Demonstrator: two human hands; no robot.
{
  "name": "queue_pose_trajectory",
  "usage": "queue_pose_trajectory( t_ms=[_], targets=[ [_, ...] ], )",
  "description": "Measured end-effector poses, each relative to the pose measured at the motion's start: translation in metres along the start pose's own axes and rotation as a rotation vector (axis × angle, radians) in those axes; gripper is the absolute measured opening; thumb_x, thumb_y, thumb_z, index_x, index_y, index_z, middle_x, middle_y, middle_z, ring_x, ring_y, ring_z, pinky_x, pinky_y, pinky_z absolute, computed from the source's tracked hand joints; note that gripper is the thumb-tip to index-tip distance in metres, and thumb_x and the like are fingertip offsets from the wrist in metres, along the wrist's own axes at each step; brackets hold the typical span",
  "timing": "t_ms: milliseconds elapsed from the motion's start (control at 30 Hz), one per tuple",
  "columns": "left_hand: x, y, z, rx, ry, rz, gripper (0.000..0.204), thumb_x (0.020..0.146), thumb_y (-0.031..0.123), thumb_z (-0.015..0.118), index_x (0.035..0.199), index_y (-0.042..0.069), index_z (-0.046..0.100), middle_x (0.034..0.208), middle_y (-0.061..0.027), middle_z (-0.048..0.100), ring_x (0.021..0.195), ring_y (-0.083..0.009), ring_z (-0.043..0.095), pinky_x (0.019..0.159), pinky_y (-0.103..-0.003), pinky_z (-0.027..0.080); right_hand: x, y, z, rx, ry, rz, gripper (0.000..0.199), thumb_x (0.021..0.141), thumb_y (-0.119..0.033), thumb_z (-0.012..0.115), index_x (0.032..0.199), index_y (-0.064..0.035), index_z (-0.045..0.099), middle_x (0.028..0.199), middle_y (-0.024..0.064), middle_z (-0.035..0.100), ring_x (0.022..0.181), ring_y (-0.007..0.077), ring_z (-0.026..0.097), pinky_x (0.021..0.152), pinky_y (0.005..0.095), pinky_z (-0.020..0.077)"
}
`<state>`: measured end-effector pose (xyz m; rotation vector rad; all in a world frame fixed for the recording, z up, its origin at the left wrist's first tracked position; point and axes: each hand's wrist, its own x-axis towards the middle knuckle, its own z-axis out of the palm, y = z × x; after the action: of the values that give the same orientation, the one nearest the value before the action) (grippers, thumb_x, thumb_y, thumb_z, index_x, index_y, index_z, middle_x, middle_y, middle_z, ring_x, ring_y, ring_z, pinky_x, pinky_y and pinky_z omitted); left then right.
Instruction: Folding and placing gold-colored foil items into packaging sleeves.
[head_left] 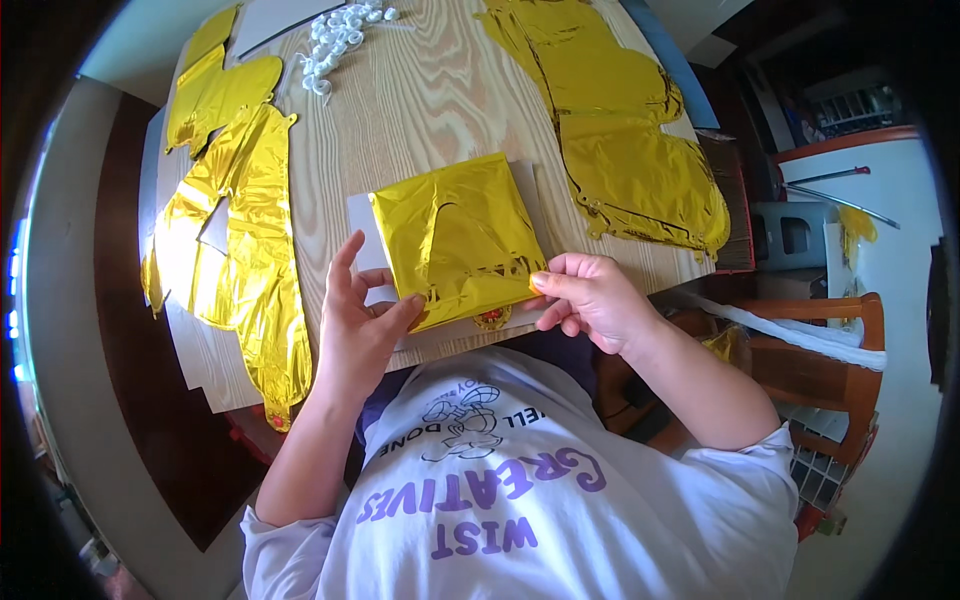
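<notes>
A gold foil balloon [455, 240], folded into a rough square, lies over a pale grey card [358, 212] close to the table's near edge. At its lower left corner, my left hand [362, 310] presses the thumb on the foil, with the index finger raised and another finger tucked by the card's side. My right hand [592, 300] pinches the lower right corner between thumb and fingers. Just below the foil's near edge, a small red and gold printed patch [492, 318] peeks out.
Flat gold foil balloons lie along the table's left [255, 230] and right [630, 140] sides. Small white ribbon coils [335, 40] are heaped at the far side of the wood-grain table [430, 110]. A wooden chair [810, 350] stands to the right, beyond my forearm.
</notes>
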<state>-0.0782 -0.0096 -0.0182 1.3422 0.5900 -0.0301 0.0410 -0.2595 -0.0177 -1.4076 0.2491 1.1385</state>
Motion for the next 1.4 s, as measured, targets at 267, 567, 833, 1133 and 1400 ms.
queue_pose_trajectory(
  t_ms=[267,567,833,1133,1400],
  targets=[
    [0.0,0.011,0.003,0.358,0.041,0.059,0.082,0.085,-0.006,0.07,0.154,0.007,0.028,0.128,-0.0152,0.05,0.085,-0.0197,0.071,0.074,-0.03,0.061,0.004,-0.001,0.006,-0.105,0.052,-0.006,0.021,0.102,-0.02,0.06,0.108,0.0007,0.062,0.092,0.0157,0.072,0.062,0.0138,0.07,0.045,0.0191,0.0453],
    [0.02,0.033,0.035,1.215,-0.038,0.937,0.05,0.082,0.022,0.076,0.127,0.007,0.061,0.122,-0.0157,0.057,0.117,-0.0339,0.056,0.098,-0.046,0.045,0.003,-0.004,0.018,-0.272,0.114,-0.02,0.021,0.102,-0.018,0.058,0.109,0.0009,0.063,0.089,0.0113,0.072,0.061,0.0124,0.068,0.045,0.0193,0.0421],
    [0.112,0.05,0.04,1.08,-0.189,0.658,0.035,0.09,0.026,0.068,0.114,0.001,0.065,0.112,-0.0177,0.066,0.106,-0.0357,0.064,0.093,-0.043,0.05,0.0,-0.003,0.023,-0.29,0.145,-0.058,0.022,0.102,-0.019,0.058,0.109,0.0008,0.065,0.087,0.0086,0.072,0.059,0.0117,0.068,0.044,0.0218,0.0422],
    [0.138,0.061,0.05,1.249,-0.231,0.399,0.033,0.096,0.029,0.06,0.109,-0.001,0.064,0.1,-0.0225,0.071,0.095,-0.0393,0.069,0.086,-0.045,0.053,-0.009,-0.003,0.025,-0.208,0.101,-0.034,0.02,0.103,-0.017,0.057,0.111,0.0008,0.063,0.091,0.0106,0.072,0.063,0.0122,0.068,0.045,0.0204,0.0431],
    [0.133,0.046,0.042,1.045,-0.258,0.515,0.027,0.095,0.024,0.065,0.108,0.0,0.061,0.086,-0.02,0.069,0.083,-0.035,0.069,0.077,-0.042,0.053,-0.017,0.008,0.029,-0.161,0.095,-0.013,0.019,0.102,-0.017,0.059,0.112,-0.0008,0.062,0.091,0.0115,0.072,0.062,0.0117,0.067,0.046,0.0187,0.0427]
  ],
)
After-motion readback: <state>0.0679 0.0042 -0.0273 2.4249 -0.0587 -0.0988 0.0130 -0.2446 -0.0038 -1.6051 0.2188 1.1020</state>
